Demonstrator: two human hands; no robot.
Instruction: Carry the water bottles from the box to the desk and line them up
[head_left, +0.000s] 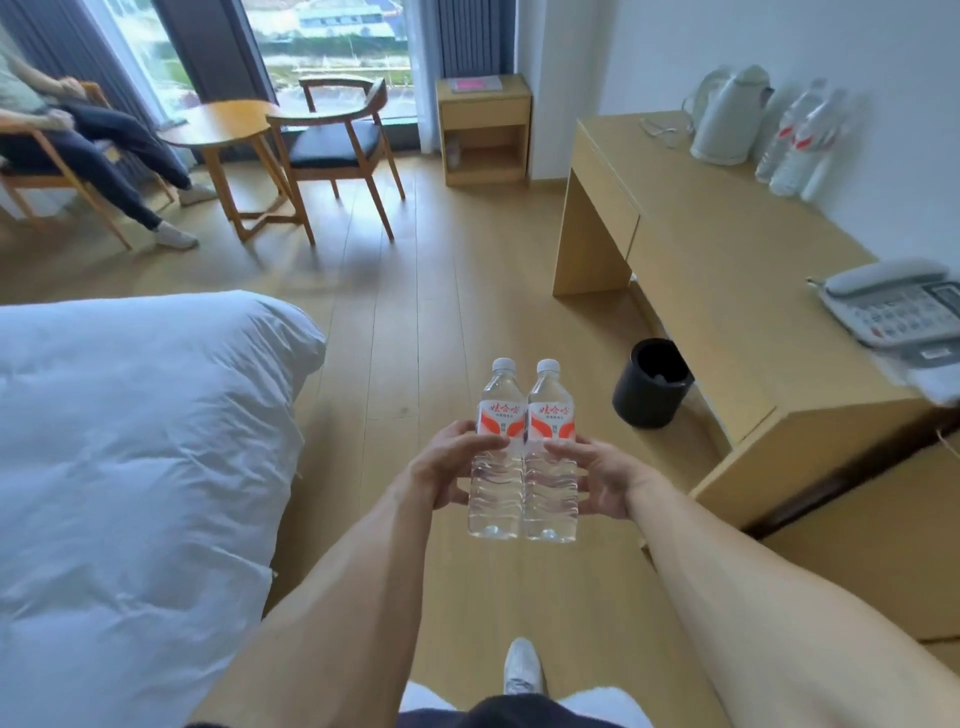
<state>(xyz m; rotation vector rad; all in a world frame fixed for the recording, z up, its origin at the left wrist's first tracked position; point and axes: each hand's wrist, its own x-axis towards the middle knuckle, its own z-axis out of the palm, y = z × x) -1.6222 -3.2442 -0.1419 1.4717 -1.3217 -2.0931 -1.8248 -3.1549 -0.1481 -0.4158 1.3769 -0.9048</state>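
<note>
Carrying two upright water bottles (522, 457) squeezed side by side between left hand (452, 467) and right hand (602, 478), the person has some bottles on the desk (727, 270) far ahead, near the kettle (724, 117), so these two are left to place.

Bright daylight from the window (332, 52), soft shadows, motion blur and wide-angle bending at edges

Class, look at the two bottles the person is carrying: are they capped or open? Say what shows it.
Capped. Each carried bottle, the left bottle and the right bottle, has a white cap on its neck and is held upright.
</note>
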